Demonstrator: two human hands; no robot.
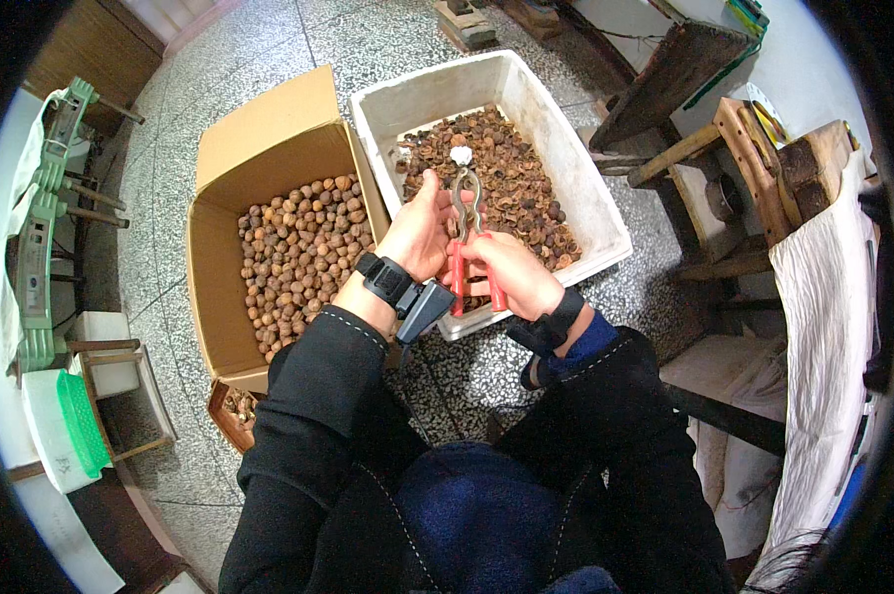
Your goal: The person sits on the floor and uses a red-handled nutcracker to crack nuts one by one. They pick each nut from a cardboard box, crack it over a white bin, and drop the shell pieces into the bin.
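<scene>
My right hand [517, 271] grips the red handles of a metal nutcracker [474, 204], whose jaws point away from me over a white foam box [591, 211]. Cupped beside the tool, my left hand [424, 226] has its thumb raised and its fingers behind the metal part; whether it holds anything is hidden. A white lump [461, 155] shows just beyond the jaws; whether it touches them is unclear. Broken brown nutshells [517, 171] fill the bottom of the foam box. Left of it, whole walnuts [306, 252] lie in an open cardboard box [220, 297].
A small wooden tray [224, 422] with pieces sits at the cardboard box's near corner. Wooden stools or frames [758, 171] and a cloth-covered surface [818, 297] stand at right. At left are a green basket [82, 423] and an open box [146, 412]. The floor is speckled terrazzo.
</scene>
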